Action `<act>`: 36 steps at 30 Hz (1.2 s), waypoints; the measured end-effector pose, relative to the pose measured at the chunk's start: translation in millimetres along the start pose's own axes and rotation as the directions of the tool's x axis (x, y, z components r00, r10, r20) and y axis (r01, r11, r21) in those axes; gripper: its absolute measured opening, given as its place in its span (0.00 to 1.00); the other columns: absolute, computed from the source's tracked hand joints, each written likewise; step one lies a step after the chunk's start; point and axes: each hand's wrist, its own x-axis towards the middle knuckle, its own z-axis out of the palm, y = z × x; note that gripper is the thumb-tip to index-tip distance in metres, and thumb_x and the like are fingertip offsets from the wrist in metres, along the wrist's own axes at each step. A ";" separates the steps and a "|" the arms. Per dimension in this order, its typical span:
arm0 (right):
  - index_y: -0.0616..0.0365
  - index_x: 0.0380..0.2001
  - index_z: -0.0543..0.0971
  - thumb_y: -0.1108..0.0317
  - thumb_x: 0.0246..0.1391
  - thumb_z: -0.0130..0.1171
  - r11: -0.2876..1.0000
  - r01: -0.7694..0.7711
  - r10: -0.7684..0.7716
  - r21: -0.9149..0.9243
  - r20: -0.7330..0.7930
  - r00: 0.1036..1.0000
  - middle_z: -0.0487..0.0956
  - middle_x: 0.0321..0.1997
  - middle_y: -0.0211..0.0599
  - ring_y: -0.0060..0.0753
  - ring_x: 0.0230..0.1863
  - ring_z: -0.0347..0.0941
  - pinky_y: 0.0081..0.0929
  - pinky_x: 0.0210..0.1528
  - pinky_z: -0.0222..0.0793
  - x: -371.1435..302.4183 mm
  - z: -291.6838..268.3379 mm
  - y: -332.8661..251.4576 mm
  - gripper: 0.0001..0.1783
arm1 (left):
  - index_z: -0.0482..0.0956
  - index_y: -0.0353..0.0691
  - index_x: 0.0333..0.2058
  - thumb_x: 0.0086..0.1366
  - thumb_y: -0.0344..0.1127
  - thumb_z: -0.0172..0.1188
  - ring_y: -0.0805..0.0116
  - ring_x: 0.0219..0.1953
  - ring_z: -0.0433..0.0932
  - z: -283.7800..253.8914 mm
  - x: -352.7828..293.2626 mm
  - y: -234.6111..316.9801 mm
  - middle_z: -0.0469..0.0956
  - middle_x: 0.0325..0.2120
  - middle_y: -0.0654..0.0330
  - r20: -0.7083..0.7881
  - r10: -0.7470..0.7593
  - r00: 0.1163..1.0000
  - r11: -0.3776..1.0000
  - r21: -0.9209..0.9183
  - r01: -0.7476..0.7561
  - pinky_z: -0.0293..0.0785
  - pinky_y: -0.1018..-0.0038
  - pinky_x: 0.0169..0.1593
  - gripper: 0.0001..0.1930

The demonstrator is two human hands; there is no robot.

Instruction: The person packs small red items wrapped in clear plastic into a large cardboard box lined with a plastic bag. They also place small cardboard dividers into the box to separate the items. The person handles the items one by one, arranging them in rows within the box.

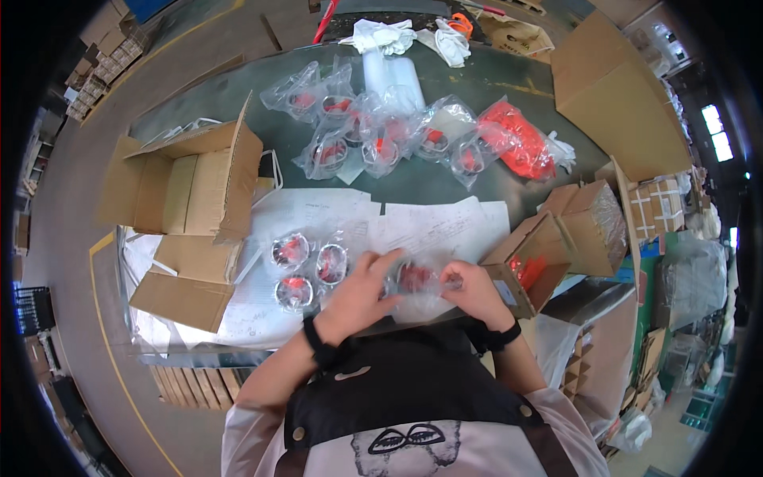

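A clear plastic bag (pixel 414 278) with a round, ring-shaped part and something red inside lies between my hands, over the papers at the near edge of the table. My left hand (pixel 359 289) curves its thumb and forefinger around the bag's left side. At the other side, my right hand (pixel 475 292) pinches the bag's edge with bent fingers. Just left of my left hand lie three bagged metal rings with red pieces (pixel 291 251). The exact kind of the part is blurred by the plastic.
Open cardboard boxes stand left (pixel 187 187) and right, the near right box (pixel 528 266) holding red pieces. Farther back are several bagged rings (pixel 381 151), a bag of red pieces (pixel 520 141) and a stack of clear bags (pixel 395 83). Written papers (pixel 433 226) cover the near table.
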 end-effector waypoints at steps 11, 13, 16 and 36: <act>0.60 0.37 0.76 0.84 0.45 0.54 0.996 0.075 -0.060 0.040 -0.289 0.955 0.78 0.37 0.40 0.39 0.39 0.77 0.29 0.39 0.73 -51.5 -11.9 -23.6 0.14 | 0.77 0.33 0.43 0.54 0.35 0.67 0.71 0.25 0.76 31.0 -0.8 -2.9 0.76 0.25 0.58 0.215 -0.102 0.971 0.965 -0.214 0.149 0.73 0.75 0.32 0.19; 0.59 0.37 0.76 0.84 0.45 0.53 0.958 0.243 -0.281 -0.151 -0.322 0.904 0.78 0.36 0.41 0.43 0.37 0.75 0.32 0.39 0.72 -52.2 -23.7 -41.5 0.14 | 0.78 0.34 0.39 0.56 0.31 0.67 0.81 0.23 0.73 27.4 -6.1 -4.9 0.77 0.23 0.63 0.255 -0.150 0.955 0.922 -0.313 0.228 0.70 0.81 0.29 0.13; 0.59 0.38 0.77 0.82 0.46 0.54 0.956 0.286 -0.288 -0.063 -0.031 0.957 0.78 0.39 0.45 0.46 0.42 0.76 0.34 0.46 0.71 -48.6 -12.4 -71.3 0.13 | 0.78 0.34 0.37 0.60 0.29 0.64 0.80 0.23 0.73 34.8 -1.3 -10.2 0.77 0.25 0.64 0.419 -0.110 0.901 0.727 -0.584 0.361 0.70 0.81 0.28 0.08; 0.62 0.32 0.76 0.73 0.49 0.52 0.886 0.165 -0.104 -0.433 0.161 0.981 0.79 0.28 0.49 0.53 0.34 0.76 0.43 0.40 0.72 -18.5 50.1 -31.7 0.07 | 0.71 0.37 0.54 0.59 0.23 0.60 0.77 0.36 0.73 15.0 -23.8 -6.3 0.74 0.35 0.64 0.146 -0.103 0.984 0.796 -0.582 0.169 0.72 0.81 0.36 0.23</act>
